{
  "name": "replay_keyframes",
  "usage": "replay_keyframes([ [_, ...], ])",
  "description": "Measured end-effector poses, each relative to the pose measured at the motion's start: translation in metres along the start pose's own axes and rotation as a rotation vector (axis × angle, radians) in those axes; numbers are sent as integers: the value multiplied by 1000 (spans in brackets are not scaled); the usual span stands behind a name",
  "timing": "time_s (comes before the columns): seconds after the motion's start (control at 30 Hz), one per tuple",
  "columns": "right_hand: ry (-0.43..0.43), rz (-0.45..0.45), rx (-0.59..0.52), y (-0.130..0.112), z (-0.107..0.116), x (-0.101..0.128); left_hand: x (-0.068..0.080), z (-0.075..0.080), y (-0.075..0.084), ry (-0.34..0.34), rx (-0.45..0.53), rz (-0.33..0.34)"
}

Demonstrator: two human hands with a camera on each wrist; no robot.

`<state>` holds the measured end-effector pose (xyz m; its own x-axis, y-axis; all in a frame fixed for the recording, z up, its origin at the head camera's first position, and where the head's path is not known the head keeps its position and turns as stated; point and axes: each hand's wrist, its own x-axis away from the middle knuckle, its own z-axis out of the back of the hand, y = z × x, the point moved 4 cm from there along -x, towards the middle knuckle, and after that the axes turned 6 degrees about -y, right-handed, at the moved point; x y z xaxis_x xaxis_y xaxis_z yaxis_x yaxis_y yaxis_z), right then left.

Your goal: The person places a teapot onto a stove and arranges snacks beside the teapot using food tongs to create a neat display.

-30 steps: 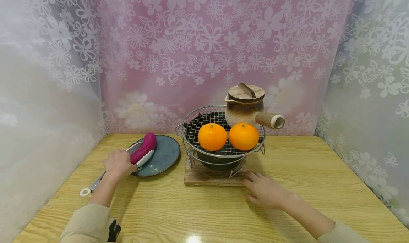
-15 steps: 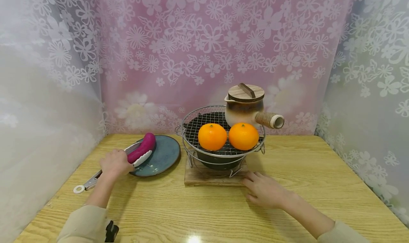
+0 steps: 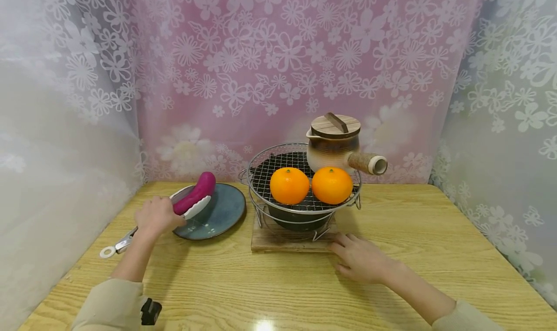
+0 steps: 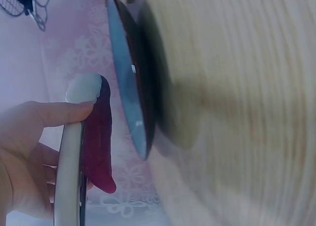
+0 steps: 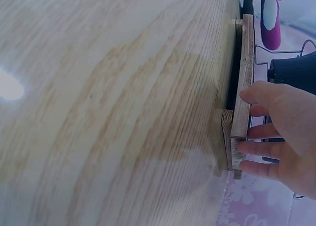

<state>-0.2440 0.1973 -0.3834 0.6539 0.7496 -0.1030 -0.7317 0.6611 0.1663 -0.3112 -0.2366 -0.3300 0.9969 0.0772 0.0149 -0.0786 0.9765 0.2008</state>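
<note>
Head view: sweet potato up-right, tong-held.

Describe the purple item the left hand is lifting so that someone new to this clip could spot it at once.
Start at the wire grill in the middle of the wooden table, then look left to the blue plate. Just above its left rim, the left hand grips white-tipped tongs clamped on a purple sweet potato. It is the only purple, elongated item; the oranges are round.

Left hand clenched, right hand flat
</note>
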Motion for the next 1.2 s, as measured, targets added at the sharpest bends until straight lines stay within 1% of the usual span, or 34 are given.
replay_keyframes([
  [0.1, -2, -3, -2, 0, 0, 0, 2, 5, 5, 1, 15, -6],
  [0.27, 3, 0, -1, 0, 0, 0, 4, 13, 13, 32, 32, -7],
  [0.43, 2, 0, -1, 0, -1, 0, 7, 21, 20, 69, 30, -17],
  [0.63, 2, 1, 4, 0, -2, 0, 8, 28, 27, 96, 21, -30],
  [1.0, 27, 10, 15, 0, 1, 0, 8, 46, 45, 129, -9, -76],
  [1.2, 9, 8, 13, 0, 1, 0, 8, 54, 52, 136, -2, -83],
])
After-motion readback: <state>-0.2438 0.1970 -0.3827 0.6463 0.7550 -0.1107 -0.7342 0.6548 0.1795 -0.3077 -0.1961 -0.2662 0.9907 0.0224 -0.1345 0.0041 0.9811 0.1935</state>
